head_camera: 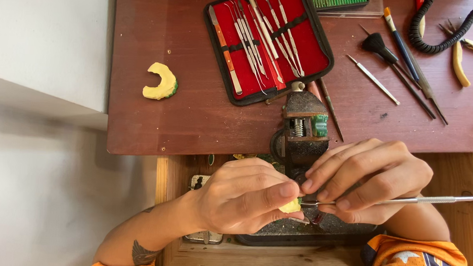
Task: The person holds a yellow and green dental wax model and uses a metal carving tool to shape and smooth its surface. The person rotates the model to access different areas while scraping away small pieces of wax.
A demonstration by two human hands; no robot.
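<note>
Pinching a small yellow piece (291, 206), the left hand (244, 195); right hand (369, 175) grip closed on a metal tool (405, 200).

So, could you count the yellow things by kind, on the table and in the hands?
Yellow wax piece, curved, on the table: 1
Yellow wax piece, small, in the left hand at: 1
Pliers with yellow handles: 1
Total: 3
</note>
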